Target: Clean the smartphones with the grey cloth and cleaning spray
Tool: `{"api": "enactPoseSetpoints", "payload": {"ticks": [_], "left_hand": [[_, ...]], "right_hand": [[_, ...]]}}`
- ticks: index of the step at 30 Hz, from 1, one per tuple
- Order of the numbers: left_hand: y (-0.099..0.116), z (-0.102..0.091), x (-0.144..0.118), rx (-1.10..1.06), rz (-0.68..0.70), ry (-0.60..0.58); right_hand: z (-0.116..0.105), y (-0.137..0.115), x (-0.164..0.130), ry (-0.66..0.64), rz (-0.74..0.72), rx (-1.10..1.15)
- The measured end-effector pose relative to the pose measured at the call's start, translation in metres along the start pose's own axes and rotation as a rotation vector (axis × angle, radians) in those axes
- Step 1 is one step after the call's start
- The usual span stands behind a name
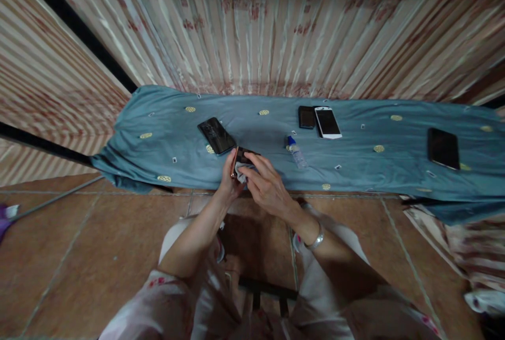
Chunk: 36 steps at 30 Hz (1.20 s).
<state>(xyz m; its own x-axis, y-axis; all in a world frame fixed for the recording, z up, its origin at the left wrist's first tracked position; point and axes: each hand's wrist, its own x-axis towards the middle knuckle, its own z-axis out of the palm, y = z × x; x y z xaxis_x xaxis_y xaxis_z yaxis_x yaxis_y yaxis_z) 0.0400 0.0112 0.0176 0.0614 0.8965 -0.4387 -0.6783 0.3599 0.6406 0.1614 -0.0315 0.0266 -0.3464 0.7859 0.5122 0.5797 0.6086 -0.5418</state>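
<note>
My left hand is closed around a dark phone with a copper-coloured edge, held at the front of the cloth-covered surface. Bent over it, my right hand presses a pale crumpled cloth against the phone with its fingers. Just beyond my left hand lies a black phone with light reflected on its screen. A small clear bottle with a blue cap rests on its side to the right of my hands.
Farther right lie a small dark phone, a white phone and a larger black phone. They rest on a long blue-green cloth with yellow patterns. A striped curtain hangs behind. Brown floor tiles show below.
</note>
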Motion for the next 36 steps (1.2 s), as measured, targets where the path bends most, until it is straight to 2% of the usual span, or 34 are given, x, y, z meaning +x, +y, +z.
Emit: {"api": "enactPoseSetpoints", "payload": {"ticks": [3,7,13,19,23,36], "left_hand": [[-0.002,0.005,-0.004,-0.075,0.071,0.080],[-0.001,0.008,-0.007,-0.066,0.040,0.108],[0.003,0.009,-0.006,0.004,0.106,0.046],[0.009,0.004,0.009,-0.026,-0.010,0.008],[0.012,-0.001,0.014,-0.035,0.034,-0.030],[0.018,0.001,0.007,-0.067,-0.039,0.000]], "right_hand": [[-0.001,0.002,0.003,0.004,-0.002,-0.003],[-0.002,0.003,0.004,-0.005,-0.026,0.014],[-0.004,0.002,0.001,-0.020,-0.056,0.076],[-0.008,0.007,-0.001,0.021,-0.032,0.023],[-0.009,0.013,-0.001,0.056,-0.021,-0.020],[-0.003,0.023,0.002,0.138,0.068,0.049]]}}
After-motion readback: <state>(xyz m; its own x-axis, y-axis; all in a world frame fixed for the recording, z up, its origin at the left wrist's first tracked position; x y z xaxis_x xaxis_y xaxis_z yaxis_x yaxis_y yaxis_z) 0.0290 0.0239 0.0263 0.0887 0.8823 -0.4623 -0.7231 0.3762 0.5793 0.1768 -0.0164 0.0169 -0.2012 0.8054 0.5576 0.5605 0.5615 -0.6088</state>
